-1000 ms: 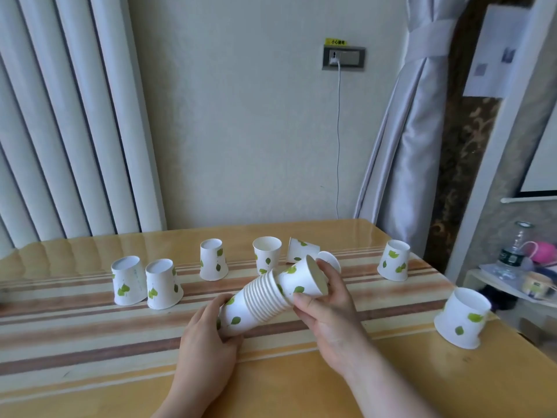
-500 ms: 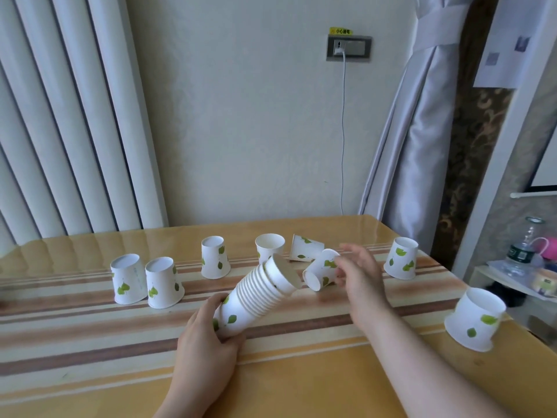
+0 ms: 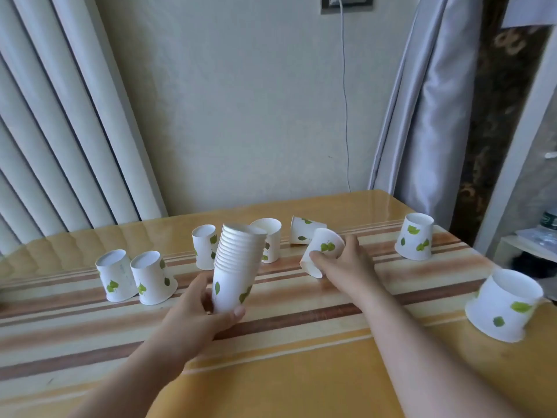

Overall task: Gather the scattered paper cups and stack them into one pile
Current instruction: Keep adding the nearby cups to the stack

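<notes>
**Stack in one hand, loose cup in the other**

The left hand [image 3: 199, 312] grips the base of the stack of paper cups [image 3: 238, 267], holding it nearly upright above the striped worktop [image 3: 301, 372], mouths up. The right hand [image 3: 346, 263] is closed around a single tipped paper cup [image 3: 321, 251], its mouth pointing down and to the left (thumb near the rim), low over the middle of the worktop. Behind it a fallen cup [image 3: 303, 233] lies on its side. Toward the far edge, two upturned cups [image 3: 205, 245] [image 3: 269, 236] stand just behind the stack. A pair of cups [image 3: 116, 279] [image 3: 152, 277], touching, stands near the left edge; two more [image 3: 414, 236] [image 3: 503, 304] stand well apart toward the right edge.
</notes>
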